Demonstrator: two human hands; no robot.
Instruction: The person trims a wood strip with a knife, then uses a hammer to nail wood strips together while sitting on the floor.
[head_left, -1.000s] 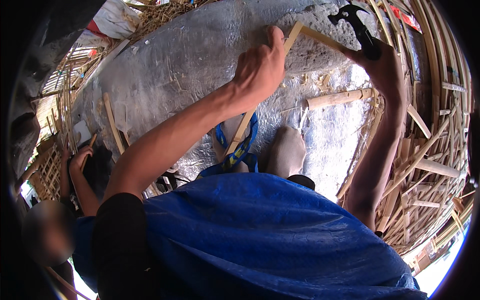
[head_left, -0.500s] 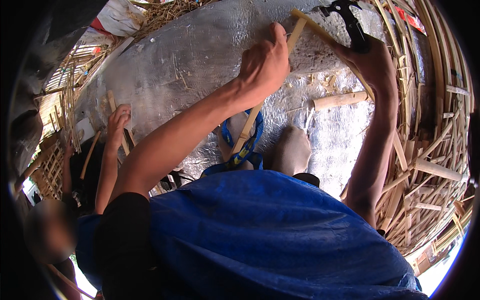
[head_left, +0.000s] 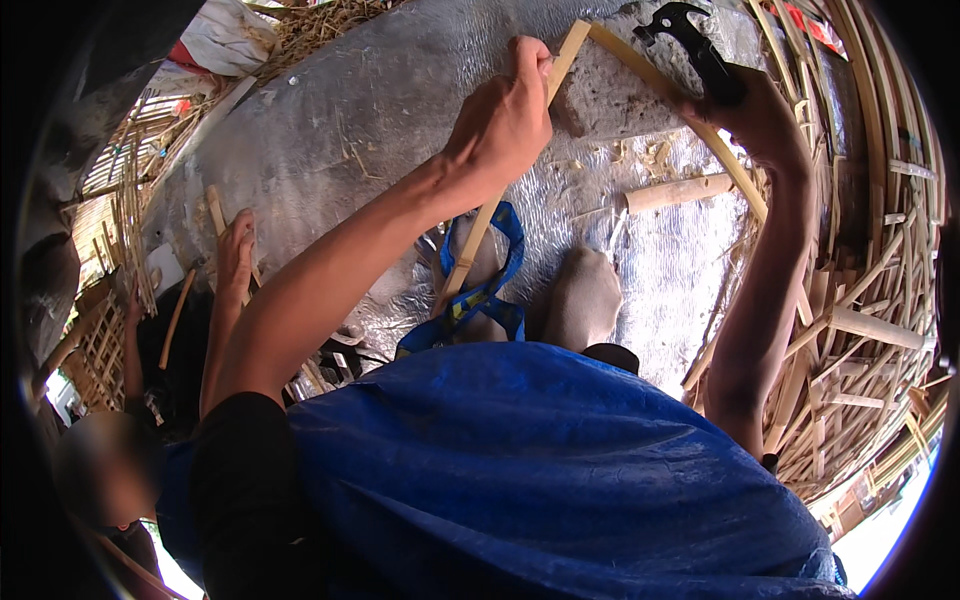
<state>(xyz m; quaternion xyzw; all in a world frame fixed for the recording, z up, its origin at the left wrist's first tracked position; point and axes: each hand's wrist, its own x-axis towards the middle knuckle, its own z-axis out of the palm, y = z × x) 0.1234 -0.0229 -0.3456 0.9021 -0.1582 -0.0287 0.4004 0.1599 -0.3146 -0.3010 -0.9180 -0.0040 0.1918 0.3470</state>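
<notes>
My left hand [head_left: 505, 120] is closed round a flat bamboo strip [head_left: 478, 240], which slants from the upper middle down to a blue patterned strap [head_left: 508, 250] near my legs. In my right hand [head_left: 758, 118] is a black claw hammer [head_left: 708, 65], its head pointing up and left. The same hand also grips a second bamboo strip [head_left: 640, 65], which runs on below it beside the forearm. The far ends of both strips meet in a corner above a rough grey block [head_left: 615, 100]. Whether they are fastened there I cannot tell.
A silvery foil sheet [head_left: 390, 130] covers the ground. A short round bamboo piece [head_left: 678, 193] lies on it. Many split bamboo strips [head_left: 860, 370] are heaped at the right. Another person's hand [head_left: 237, 245] is at the left beside a strip. Blue cloth [head_left: 520, 450] covers my lap.
My left hand and its strip have shifted left, and my right hand a little to the right. The strips' ends no longer overlap as before. The hammer has tilted slightly left.
</notes>
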